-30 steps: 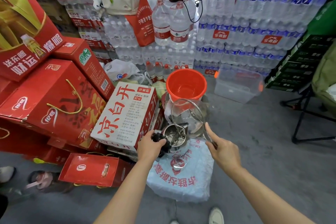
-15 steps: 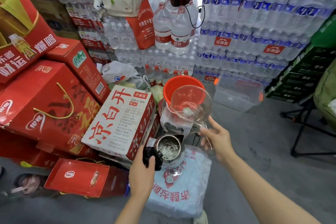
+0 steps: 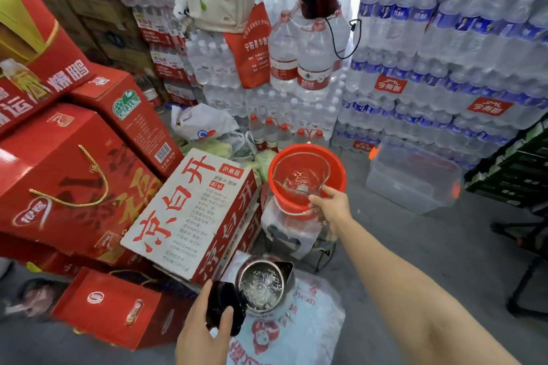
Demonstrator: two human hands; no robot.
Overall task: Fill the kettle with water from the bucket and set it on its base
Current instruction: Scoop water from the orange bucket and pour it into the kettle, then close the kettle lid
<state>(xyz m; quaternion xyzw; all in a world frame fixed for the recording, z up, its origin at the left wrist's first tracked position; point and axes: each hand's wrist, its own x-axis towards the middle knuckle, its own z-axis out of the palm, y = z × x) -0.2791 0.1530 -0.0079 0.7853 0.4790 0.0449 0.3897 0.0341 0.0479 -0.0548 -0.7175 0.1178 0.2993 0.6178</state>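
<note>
A steel kettle (image 3: 262,287) with its lid off shows water inside and sits on a white printed sack (image 3: 299,332). My left hand (image 3: 204,335) grips its black handle (image 3: 224,308). My right hand (image 3: 329,207) holds a clear plastic scoop (image 3: 299,175) by its handle, the bowl lying inside the orange bucket (image 3: 335,169). The bucket stands on a plastic-wrapped stool (image 3: 293,234) beyond the kettle. The kettle's base is hidden from view.
A white carton with red characters (image 3: 192,213) lies left of the kettle, red gift boxes (image 3: 65,175) further left. Stacked packs of bottled water (image 3: 444,68) fill the back. A clear plastic tub (image 3: 412,181) and a black stand (image 3: 525,246) are on the right.
My right hand has carried the scoop away from above the kettle and into the bucket. My left hand has stayed on the kettle's handle.
</note>
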